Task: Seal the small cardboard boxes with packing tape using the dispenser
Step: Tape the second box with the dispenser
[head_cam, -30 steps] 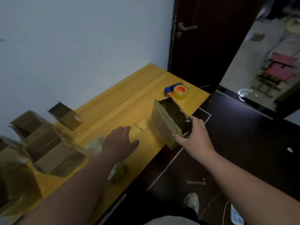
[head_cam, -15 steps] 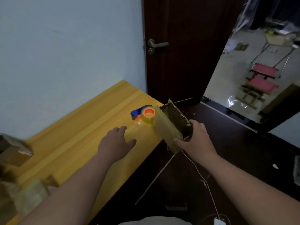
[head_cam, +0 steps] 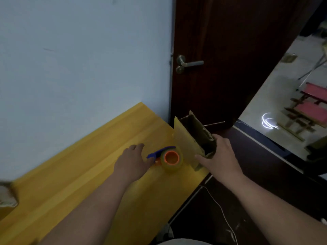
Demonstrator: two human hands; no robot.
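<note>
Just beside left fingers (head_cam: 137,147): dispenser (head_cam: 169,157) (blue handle nearest).

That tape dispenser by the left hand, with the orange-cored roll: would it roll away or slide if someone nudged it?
The tape dispenser would probably slide rather than roll: its roll seems to lie on its side, orange core facing up, on the smooth yellow table. It looks like light plastic, so the left hand should lift it easily by the blue handle.

Bare tabletop (head_cam: 88,174) left of tape dispenser (head_cam: 169,158)
</note>
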